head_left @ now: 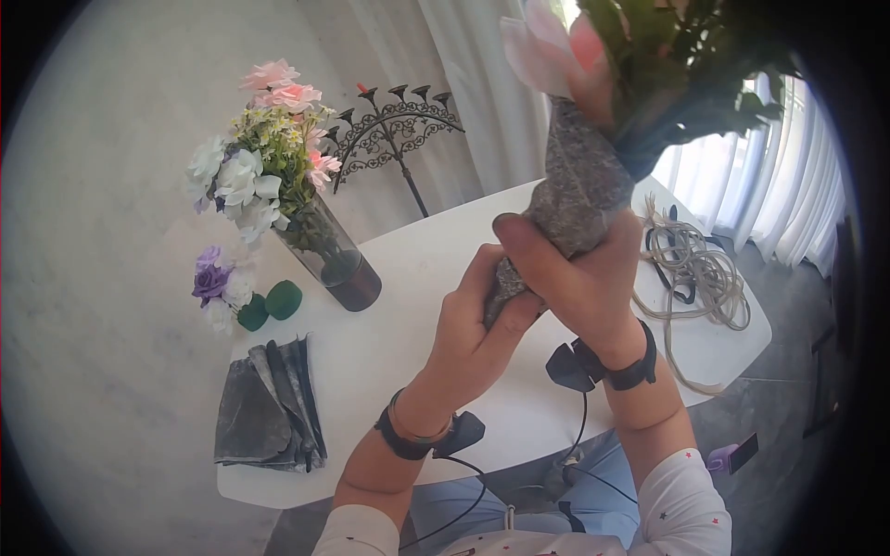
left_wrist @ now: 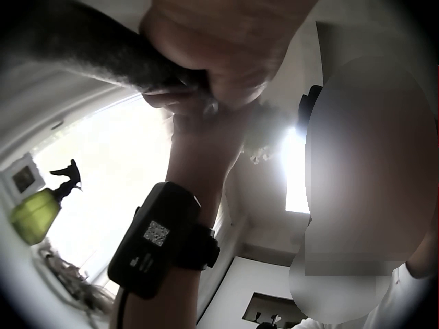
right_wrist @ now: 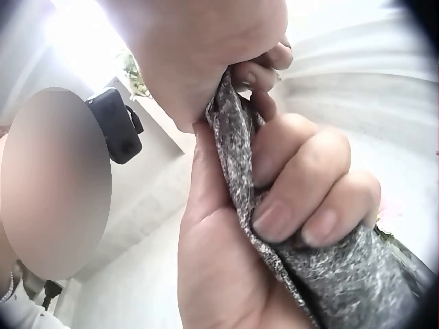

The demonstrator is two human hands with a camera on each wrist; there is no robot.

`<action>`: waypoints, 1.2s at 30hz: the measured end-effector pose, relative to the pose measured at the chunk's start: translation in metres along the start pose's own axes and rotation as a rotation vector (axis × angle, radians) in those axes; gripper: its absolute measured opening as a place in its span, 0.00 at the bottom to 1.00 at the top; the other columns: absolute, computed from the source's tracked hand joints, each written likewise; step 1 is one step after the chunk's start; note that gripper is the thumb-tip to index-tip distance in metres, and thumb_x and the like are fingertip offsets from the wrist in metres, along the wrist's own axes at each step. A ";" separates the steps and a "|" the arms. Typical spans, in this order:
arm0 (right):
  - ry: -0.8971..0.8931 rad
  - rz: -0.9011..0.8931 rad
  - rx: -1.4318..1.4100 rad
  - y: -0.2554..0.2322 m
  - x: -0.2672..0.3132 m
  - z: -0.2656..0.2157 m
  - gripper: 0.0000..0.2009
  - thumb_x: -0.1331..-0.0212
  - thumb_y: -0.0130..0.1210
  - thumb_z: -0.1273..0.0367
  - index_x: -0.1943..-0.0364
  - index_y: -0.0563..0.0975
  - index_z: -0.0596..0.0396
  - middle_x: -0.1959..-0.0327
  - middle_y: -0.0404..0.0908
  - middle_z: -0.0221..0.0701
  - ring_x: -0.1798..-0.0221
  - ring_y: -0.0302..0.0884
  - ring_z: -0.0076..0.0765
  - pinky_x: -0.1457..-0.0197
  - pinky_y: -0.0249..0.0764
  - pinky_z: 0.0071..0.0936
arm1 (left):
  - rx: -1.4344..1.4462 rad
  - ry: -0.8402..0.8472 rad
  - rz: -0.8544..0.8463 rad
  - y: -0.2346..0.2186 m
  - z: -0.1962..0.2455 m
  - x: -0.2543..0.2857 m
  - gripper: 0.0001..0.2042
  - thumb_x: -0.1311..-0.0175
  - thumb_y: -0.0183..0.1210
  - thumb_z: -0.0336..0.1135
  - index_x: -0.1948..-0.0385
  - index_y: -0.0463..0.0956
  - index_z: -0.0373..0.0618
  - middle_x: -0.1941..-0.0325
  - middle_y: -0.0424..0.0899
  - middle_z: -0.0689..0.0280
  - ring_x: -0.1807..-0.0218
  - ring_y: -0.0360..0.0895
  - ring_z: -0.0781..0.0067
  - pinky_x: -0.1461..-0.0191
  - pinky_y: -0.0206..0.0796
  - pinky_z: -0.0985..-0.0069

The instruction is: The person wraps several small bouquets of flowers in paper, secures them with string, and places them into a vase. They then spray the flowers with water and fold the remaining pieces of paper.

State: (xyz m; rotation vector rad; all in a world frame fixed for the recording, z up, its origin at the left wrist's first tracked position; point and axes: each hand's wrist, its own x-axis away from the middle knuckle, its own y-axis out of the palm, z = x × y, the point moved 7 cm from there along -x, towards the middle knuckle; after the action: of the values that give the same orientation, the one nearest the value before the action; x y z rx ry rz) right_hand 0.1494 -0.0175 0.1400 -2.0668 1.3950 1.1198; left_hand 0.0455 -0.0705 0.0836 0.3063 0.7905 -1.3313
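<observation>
A bouquet with a pink flower [head_left: 561, 56] and green leaves [head_left: 672, 65] rises at the upper right of the head view. Grey mottled wrapping [head_left: 579, 171] covers its stems and narrows downward. My right hand [head_left: 593, 278] grips the wrapping below the flowers, thumb lying across the front. Lower down, my left hand [head_left: 473, 324] holds the gathered tail of the wrap, right beside the right hand. In the right wrist view, curled fingers [right_wrist: 309, 185] press into the folded wrap [right_wrist: 343, 274]. The left wrist view shows the wrapped stems [left_wrist: 89, 48] dark and blurred.
On the white table [head_left: 417, 269] stand a glass vase [head_left: 338, 264] of flowers, small purple and white flowers [head_left: 218, 283], folded grey sheets [head_left: 264, 408] and tangled cords [head_left: 700, 278]. Behind is a black candelabra [head_left: 399, 148]. A green spray bottle [left_wrist: 36, 216] shows in the left wrist view.
</observation>
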 end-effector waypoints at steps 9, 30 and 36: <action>0.039 -0.440 0.007 0.012 -0.007 0.019 0.28 0.53 0.68 0.62 0.51 0.69 0.62 0.71 0.77 0.31 0.71 0.69 0.19 0.69 0.70 0.20 | 0.404 -0.246 -0.008 -0.007 -0.019 -0.001 0.20 0.29 0.42 0.48 0.56 0.65 0.36 0.80 0.71 0.65 0.87 0.60 0.82 0.81 0.51 0.85; 0.137 -0.643 -0.074 0.011 -0.003 0.030 0.27 0.51 0.67 0.69 0.48 0.68 0.61 0.64 0.79 0.32 0.64 0.73 0.20 0.62 0.73 0.21 | 0.901 -0.317 -0.269 -0.012 -0.020 0.001 0.19 0.30 0.40 0.45 0.54 0.66 0.35 0.68 0.73 0.63 0.72 0.67 0.80 0.69 0.60 0.84; 0.172 -0.571 -0.025 0.010 -0.006 0.024 0.22 0.53 0.69 0.68 0.55 0.72 0.61 0.67 0.79 0.30 0.69 0.71 0.18 0.66 0.70 0.19 | 0.895 -0.504 -0.202 0.000 -0.025 0.005 0.20 0.32 0.33 0.44 0.68 0.66 0.34 0.82 0.62 0.67 0.84 0.53 0.81 0.81 0.46 0.83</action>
State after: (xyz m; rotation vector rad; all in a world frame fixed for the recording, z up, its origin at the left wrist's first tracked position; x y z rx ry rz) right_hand 0.1296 -0.0019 0.1312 -2.4025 0.7655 0.7327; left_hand 0.0377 -0.0586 0.0628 0.5657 -0.2433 -1.8044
